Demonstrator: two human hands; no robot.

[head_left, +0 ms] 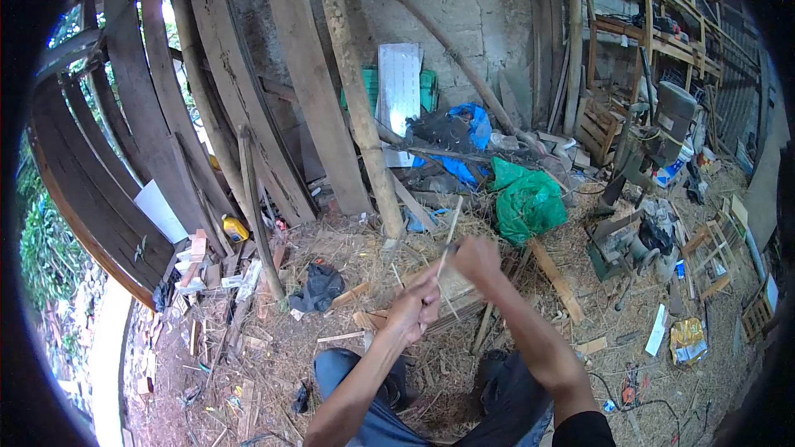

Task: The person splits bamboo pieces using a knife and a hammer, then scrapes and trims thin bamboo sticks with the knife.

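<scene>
My left hand [414, 308] is closed around a thin pale wooden strip [455, 217], which slants upward past my right hand. My right hand [478, 263] is a closed fist beside the strip, just above and right of my left hand. A small dark piece shows at the fist's left edge; blur hides what it is. Below the hands lie more thin strips and a bundle of slats [457, 316], partly covered by my arms. My bent knees in jeans [338, 368] frame the spot.
A slanting wooden pole [364, 108] and tall planks [310, 74] stand ahead. A green plastic bag [530, 203] lies beyond my right hand. A board [556, 281], a black cloth [319, 288] and a yellow bottle [235, 228] rest on the shaving-strewn ground.
</scene>
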